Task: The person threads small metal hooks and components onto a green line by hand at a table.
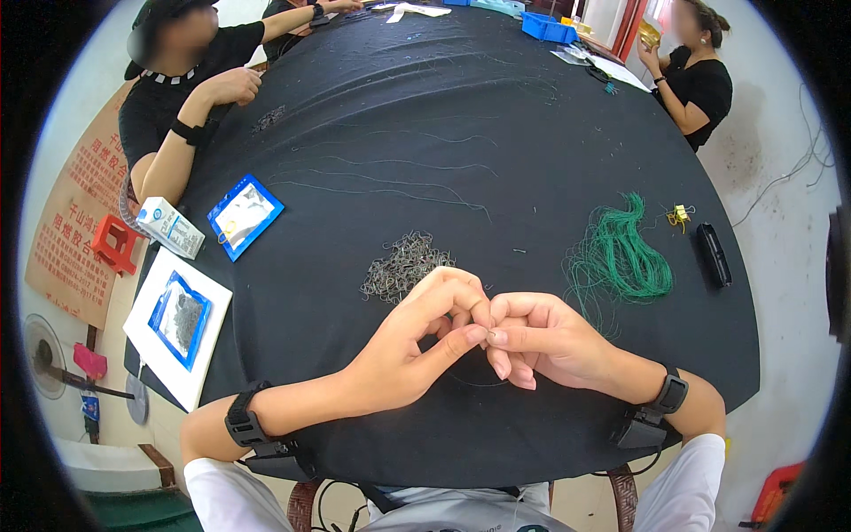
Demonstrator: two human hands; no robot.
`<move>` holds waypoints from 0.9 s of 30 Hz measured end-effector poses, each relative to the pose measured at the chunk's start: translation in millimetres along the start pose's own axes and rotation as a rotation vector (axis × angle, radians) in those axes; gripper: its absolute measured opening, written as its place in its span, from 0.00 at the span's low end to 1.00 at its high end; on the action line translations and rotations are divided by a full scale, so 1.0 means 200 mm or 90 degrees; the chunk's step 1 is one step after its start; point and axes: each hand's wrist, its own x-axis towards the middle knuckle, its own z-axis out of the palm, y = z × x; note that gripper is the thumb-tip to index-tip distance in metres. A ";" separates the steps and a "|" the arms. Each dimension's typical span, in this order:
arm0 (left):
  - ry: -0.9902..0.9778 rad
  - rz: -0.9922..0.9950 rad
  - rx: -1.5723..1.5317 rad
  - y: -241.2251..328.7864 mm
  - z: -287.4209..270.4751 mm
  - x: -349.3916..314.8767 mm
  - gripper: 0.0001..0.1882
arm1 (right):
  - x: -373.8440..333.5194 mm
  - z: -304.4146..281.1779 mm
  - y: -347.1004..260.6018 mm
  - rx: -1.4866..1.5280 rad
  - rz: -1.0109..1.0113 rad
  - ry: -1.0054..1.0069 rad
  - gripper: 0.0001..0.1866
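My left hand (412, 341) and my right hand (554, 341) meet in front of me above the black-covered table, thumbs and forefingers pinched together tip to tip. Something tiny and thin is between the fingertips, too small to make out. Below the hands a fine line (479, 384) curves over the cloth. Just beyond my left hand lies a heap of small metal fish hooks (403, 266), partly hidden by the fingers. Past my right hand a loose bundle of green fishing line (629, 253) spreads out, its thin strands trailing toward my wrist.
At left are a white board (204, 355) with a blue-edged packet of hooks (182, 315), another blue packet (246, 215) and a drink carton (171, 226). A black case (714, 255) and yellow clip (679, 215) lie right. Other people sit around the table (372, 97).
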 end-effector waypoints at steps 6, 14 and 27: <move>0.011 -0.015 0.002 0.05 -0.02 0.00 0.05 | -0.02 0.04 -0.04 -0.162 -0.089 0.089 0.07; -0.007 -0.003 0.211 0.06 -0.04 0.00 0.06 | -0.04 0.05 -0.02 -0.613 -0.259 0.220 0.03; 0.013 0.038 0.278 0.04 -0.02 0.00 0.06 | -0.02 0.02 0.01 -0.774 -0.381 0.200 0.04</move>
